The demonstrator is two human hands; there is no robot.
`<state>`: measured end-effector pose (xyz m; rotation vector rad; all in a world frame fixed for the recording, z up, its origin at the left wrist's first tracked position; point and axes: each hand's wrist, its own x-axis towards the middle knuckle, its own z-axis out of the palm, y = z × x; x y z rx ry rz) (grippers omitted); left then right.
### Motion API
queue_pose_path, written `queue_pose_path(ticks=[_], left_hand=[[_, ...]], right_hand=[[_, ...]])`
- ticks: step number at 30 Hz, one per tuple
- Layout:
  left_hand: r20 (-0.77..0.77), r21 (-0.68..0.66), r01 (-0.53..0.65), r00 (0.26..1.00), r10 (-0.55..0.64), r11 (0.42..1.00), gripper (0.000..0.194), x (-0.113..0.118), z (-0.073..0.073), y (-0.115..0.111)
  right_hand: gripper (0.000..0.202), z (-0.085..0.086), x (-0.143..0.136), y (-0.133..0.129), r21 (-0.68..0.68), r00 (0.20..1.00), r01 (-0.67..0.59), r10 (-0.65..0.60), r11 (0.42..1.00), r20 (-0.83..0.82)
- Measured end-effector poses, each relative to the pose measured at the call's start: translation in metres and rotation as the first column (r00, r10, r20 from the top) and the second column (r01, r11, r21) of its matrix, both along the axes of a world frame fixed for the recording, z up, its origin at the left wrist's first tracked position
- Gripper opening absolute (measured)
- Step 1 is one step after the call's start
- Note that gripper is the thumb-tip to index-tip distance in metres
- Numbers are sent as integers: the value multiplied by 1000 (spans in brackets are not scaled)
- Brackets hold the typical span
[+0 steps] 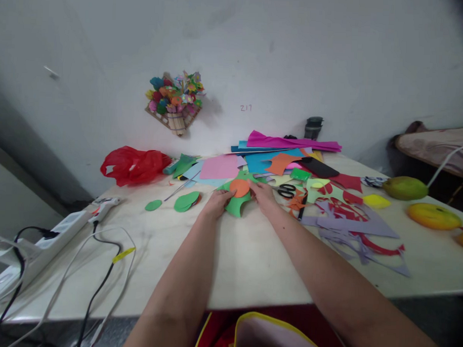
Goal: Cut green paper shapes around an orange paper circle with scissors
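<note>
An orange paper circle lies against a green paper sheet with curved pieces cut from its edges. My left hand is closed at the left side, its thumb pressing on the circle's edge. On the other side, my right hand pinches the circle and the green sheet together. The fingers under the paper are hidden. Black-handled scissors lie just right of my right hand. Left of my hands are a stack of green paper leaf shapes and a small green paper oval.
Coloured sheets, among them a pink one, pile up at the back. Lilac scraps and fruit, including a mango, are on the right. A red plastic bag, glue gun and power strip with cords occupy the left.
</note>
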<state>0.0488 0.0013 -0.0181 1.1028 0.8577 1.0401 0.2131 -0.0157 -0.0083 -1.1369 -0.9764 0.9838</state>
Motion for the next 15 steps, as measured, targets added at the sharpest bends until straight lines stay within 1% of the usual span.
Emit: queue_pose_path(ticks=[4,6,7,9,12,15], left_hand=[[-1,-12,-25,1000,25,1000,36,0,1,-1],[-4,-17,-26,1000,26,1000,35,0,0,-1],[-3,-16,-27,1000,27,1000,34,0,0,-1],[-2,-9,-28,1000,28,1000,31,0,0,-1],[-13,1,-27,1000,27,1000,29,0,-1,-1],[-38,2,-15,999,15,1000,32,0,1,-2]], right_hand=[[51,6,3,-4,-83,975,-89,70,993,-209],[50,7,4,-5,-89,956,-152,124,984,-265],[49,7,4,-5,-89,952,-180,150,980,-268],[49,5,4,-5,-94,956,-215,190,972,-223],[49,2,3,-3,-103,974,-197,183,975,-134],[46,-1,4,-1,-96,981,-172,161,980,-110]])
